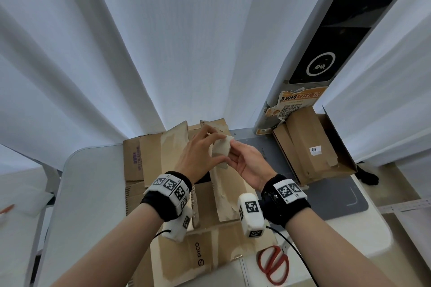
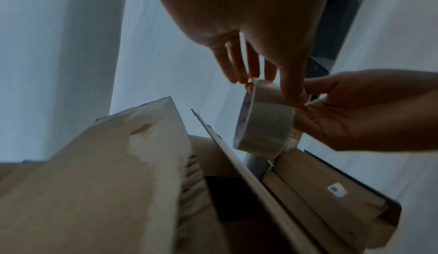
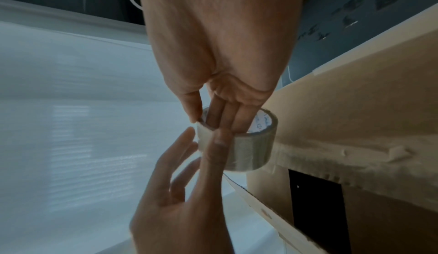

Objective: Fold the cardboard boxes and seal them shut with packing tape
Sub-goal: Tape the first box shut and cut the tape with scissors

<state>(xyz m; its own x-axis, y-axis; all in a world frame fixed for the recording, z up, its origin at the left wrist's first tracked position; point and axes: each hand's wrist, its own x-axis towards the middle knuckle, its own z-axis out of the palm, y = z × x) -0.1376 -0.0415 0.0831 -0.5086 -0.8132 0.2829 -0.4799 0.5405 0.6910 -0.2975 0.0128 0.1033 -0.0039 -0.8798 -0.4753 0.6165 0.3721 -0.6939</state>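
A roll of clear packing tape point(image 1: 221, 150) point(image 2: 265, 119) point(image 3: 246, 149) is held up between both hands above flattened brown cardboard boxes point(image 1: 163, 156) that lie on the table. My right hand point(image 1: 235, 155) point(image 3: 213, 116) has several fingers pushed through the roll's core and its thumb on the rim. My left hand point(image 1: 213, 144) point(image 2: 263, 79) pinches the roll from the other side, with its fingertips at the far rim and its thumb pressed on the outer tape surface. No loose tape end shows.
Red-handled scissors point(image 1: 272, 263) lie at the near right on the white table point(image 1: 93, 193). An open carton of flat cardboard point(image 1: 314, 144) stands at the back right on a grey mat point(image 1: 338, 200). A cardboard piece printed PICO point(image 1: 198, 251) lies near me. White curtains hang behind.
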